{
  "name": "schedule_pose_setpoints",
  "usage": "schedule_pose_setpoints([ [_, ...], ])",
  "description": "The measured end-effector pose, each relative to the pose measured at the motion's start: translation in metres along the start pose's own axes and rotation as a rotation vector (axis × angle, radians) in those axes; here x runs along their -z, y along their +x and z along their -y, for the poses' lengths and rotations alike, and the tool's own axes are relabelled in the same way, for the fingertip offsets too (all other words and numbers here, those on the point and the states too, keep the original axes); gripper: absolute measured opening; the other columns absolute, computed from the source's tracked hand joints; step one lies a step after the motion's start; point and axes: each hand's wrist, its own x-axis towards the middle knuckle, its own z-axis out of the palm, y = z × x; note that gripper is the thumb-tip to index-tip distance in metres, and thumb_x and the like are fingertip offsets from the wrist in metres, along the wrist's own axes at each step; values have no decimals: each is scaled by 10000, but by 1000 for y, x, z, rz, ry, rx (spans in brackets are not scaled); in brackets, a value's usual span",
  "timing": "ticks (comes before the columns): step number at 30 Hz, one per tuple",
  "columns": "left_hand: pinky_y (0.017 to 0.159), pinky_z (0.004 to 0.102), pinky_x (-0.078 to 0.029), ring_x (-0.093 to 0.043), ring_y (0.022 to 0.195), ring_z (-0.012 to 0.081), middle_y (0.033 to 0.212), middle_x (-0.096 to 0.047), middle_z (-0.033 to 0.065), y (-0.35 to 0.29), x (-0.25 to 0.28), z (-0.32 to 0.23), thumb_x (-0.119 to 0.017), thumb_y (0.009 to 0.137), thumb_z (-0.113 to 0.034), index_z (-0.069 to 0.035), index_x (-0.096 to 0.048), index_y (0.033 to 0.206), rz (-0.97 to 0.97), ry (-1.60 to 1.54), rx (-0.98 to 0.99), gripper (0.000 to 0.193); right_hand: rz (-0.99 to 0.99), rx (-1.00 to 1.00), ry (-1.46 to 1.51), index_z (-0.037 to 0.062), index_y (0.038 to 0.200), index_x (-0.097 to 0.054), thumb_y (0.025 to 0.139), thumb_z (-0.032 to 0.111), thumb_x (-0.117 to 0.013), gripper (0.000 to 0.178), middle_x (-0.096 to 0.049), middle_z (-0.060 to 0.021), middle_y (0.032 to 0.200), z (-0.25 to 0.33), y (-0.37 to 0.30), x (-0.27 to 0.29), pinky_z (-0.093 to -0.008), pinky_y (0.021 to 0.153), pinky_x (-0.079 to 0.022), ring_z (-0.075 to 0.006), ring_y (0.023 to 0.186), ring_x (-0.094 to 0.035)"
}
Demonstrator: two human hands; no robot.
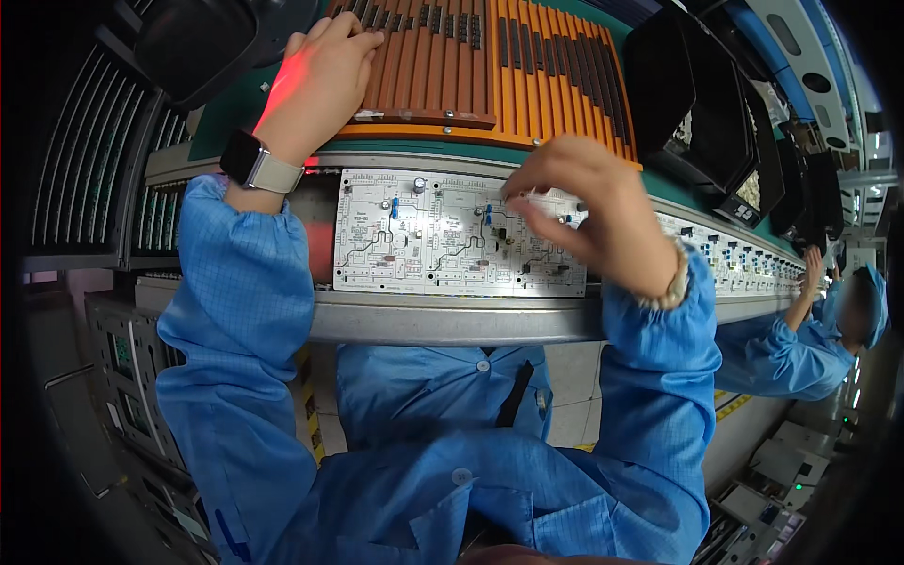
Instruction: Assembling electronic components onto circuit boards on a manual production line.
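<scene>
As right hand [595, 205] is held narrow above board [460, 235], load unclear, blue parts [395, 209] could be bent by brushing; left hand [325, 83] at rack [428, 89], hold can't be told.

Through the head camera I take this for an electronics factory's assembly line. Below the right hand [603, 212] I see white circuit boards [411, 273] along a metal rail [461, 325] that runs on rightward. Slotted component trays [428, 89] lie by the left hand [325, 80]; black bins [673, 71] stand beyond the right one. Farther right, a co-worker [796, 358] wears a blue smock and cap.
</scene>
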Motion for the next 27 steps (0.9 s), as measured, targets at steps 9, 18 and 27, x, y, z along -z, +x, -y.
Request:
schedule_pose_setpoints([
  [9, 816, 354, -394, -580, 927, 250, 926, -603, 78, -2, 13, -7, -591, 874, -101, -41, -647, 955, -1, -86, 1, 115, 99, -5, 14, 61, 837, -649, 734, 96, -743, 144, -602, -55, 785, 22, -9, -65, -324, 713, -415, -216, 749, -571],
  [18, 812, 338, -406, -597, 907, 234, 923, -622, 68, -6, 9, -3, -602, 880, -125, -35, -647, 932, -11, -86, -1, 114, 90, -7, 12, 56, 775, -609, 690, 58, -737, 154, -552, -58, 723, 28, -10, -71, -327, 688, -388, -220, 685, -543],
  [27, 819, 351, -409, -579, 906, 262, 917, -613, 77, -7, 13, -8, -611, 832, -100, -36, -644, 920, -19, -79, 25, 114, 216, 75, -229, 49, 844, -637, 697, 68, -719, 169, -543, -53, 747, 41, -10, -65, -326, 726, -394, -212, 723, -546],
])
